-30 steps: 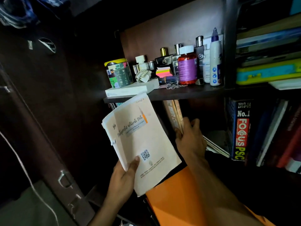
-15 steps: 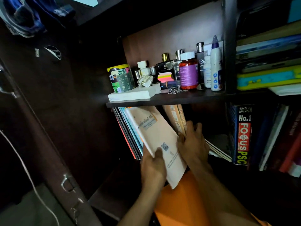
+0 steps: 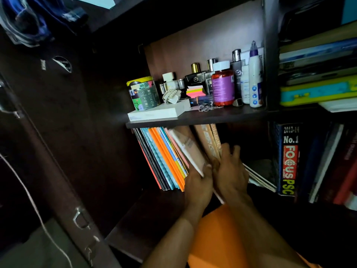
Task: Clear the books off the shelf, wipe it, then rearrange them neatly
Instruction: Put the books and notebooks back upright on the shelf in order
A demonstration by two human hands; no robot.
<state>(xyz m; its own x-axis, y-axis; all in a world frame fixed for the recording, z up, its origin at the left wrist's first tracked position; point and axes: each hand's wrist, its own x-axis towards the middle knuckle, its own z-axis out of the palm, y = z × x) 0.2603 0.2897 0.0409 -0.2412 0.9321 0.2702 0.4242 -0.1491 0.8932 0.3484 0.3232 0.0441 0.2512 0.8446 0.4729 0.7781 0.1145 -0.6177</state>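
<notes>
The lower shelf [image 3: 146,215] holds a leaning row of books [image 3: 164,159]: rearranging, by my judgement. The left hand [image 3: 198,183] grips a pale book [image 3: 190,149] by its lower edge; the right hand [image 3: 230,171], fingers spread, props brown books [image 3: 209,141]. Next, the pale book needs seating upright.

place: home, a bedroom or study cupboard | evidence: dark wooden shelf [image 3: 222,116] carrying perfume bottles [image 3: 195,76], a pill jar [image 3: 222,86] and sticky notes [image 3: 195,92] | study books [image 3: 166,161] upright below | clothes [image 3: 38,18] hanging top left
</notes>
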